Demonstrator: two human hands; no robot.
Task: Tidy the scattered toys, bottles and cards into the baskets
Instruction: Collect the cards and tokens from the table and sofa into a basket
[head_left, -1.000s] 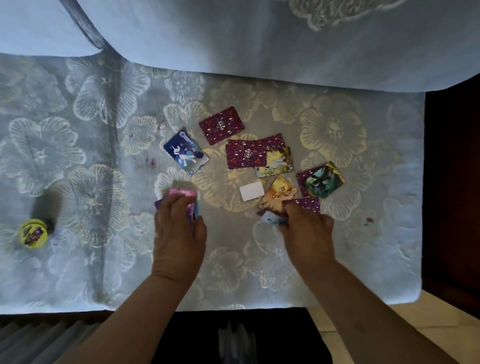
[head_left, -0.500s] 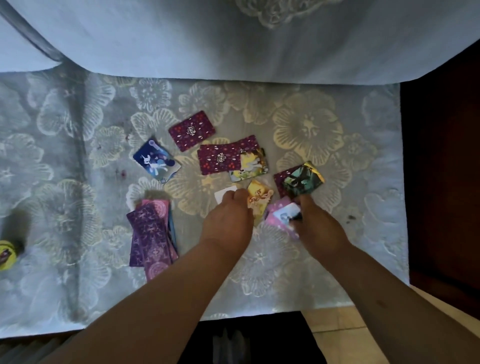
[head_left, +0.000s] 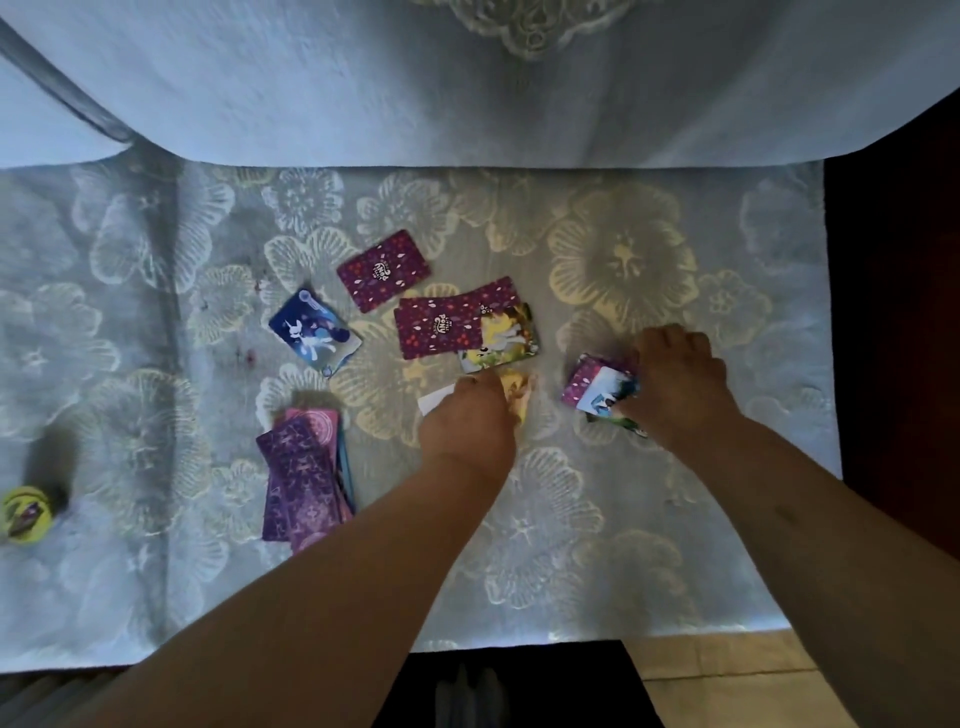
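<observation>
Disc toy (head_left: 25, 514), yellow-green: far left on the floral bedspread (head_left: 649, 561), well apart from both hands; same spot on the cloth as before.

Purple card stack (head_left: 304, 478): fanned, face down, left of centre. A second ago it was in the left hand; now it lies loose, apart from that hand and to its left.

Blue pony card (head_left: 314, 332): face up, beyond the stack; unmoved.

Maroon card (head_left: 383, 270): face down, alone, farther back; unmoved.

Maroon pair (head_left: 447, 325): two overlapping backs, with the yellow pony card (head_left: 506, 338) face up across their right end; unmoved, just beyond the left hand's knuckles.

White card (head_left: 432, 402): only a corner shows, at the left side of the left hand.

Left hand (head_left: 467, 428): back upward, fingers bent down. It has shifted from the white card toward the orange card (head_left: 519, 397), which pokes out from under the fingers on the right. Whether it pinches either card cannot be told.

Card bundle (head_left: 597, 387): maroon backs below, a pale blue face on top, a green edge at the near side. Half a second ago the held cards were nearer the person and the dark green card lay apart; now all sit together.

Right hand (head_left: 675, 384): has moved right and farther out. Fingers curl over the bundle's right side, grasping it against the cloth; the bundle sticks out to the hand's left.
</observation>
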